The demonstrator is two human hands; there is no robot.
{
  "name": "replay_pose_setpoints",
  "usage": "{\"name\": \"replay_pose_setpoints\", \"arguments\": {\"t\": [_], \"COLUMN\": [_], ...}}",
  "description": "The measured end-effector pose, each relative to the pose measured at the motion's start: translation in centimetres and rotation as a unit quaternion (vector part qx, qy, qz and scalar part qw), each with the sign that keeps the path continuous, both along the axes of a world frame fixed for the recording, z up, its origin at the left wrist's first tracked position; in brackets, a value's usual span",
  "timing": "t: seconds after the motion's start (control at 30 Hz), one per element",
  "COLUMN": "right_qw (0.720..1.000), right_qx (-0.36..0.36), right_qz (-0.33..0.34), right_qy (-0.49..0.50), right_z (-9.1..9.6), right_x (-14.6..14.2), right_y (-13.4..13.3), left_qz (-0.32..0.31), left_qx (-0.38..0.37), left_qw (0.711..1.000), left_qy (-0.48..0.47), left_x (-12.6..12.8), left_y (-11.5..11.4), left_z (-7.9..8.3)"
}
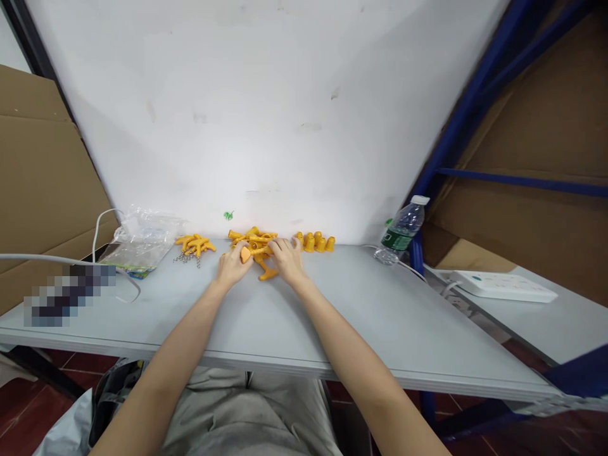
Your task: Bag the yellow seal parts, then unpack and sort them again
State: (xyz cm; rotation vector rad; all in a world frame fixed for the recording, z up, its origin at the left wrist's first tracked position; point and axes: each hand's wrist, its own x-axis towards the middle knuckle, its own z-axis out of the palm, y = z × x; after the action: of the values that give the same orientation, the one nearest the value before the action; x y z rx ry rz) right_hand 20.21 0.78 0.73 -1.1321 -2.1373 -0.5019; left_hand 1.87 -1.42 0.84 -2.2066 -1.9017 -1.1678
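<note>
Both my arms reach forward over a grey table (380, 316). My left hand (232, 265) is closed on a small orange plastic piece (245, 254) held between thumb and fingers. My right hand (287, 261) lies on a yellow plastic part (266, 272) at the near edge of a heap of yellow plastic parts (254, 239); its fingers are curled over the heap. Whether it grips one is not clear. A row of yellow caps (316, 242) stands just right of the heap.
Yellow pieces with small metal chains (194, 246) lie left of the heap, beside clear plastic bags (142, 240). A water bottle (401, 231) leans at the back right. A white power strip (503, 286) sits on the neighbouring table. Cardboard stands on both sides.
</note>
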Motion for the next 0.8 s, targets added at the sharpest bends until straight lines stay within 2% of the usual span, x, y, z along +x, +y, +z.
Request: {"name": "replay_pose_setpoints", "arguments": {"t": [0.17,0.33,0.47,0.8], "right_qw": [0.999,0.997,0.997,1.000], "right_qx": [0.016,-0.044,-0.063,-0.025], "right_qz": [0.031,0.065,0.048,0.004], "right_qy": [0.012,-0.002,-0.021,-0.015], "right_z": [-0.42,-0.79,-0.99,-0.66], "right_x": [0.25,0.36,0.25,0.36], "right_y": [0.57,0.80,0.91,0.75], "left_qz": [0.021,0.029,0.025,0.010], "left_qx": [-0.003,-0.015,-0.034,-0.040], "left_qw": [1.000,0.999,0.999,0.999], "left_qy": [0.009,0.019,0.028,0.012], "left_x": [-0.12,-0.46,-0.49,-0.17], "left_y": [-0.20,-0.19,-0.09,-0.03], "left_z": [0.14,0.06,-0.01,0.03]}}
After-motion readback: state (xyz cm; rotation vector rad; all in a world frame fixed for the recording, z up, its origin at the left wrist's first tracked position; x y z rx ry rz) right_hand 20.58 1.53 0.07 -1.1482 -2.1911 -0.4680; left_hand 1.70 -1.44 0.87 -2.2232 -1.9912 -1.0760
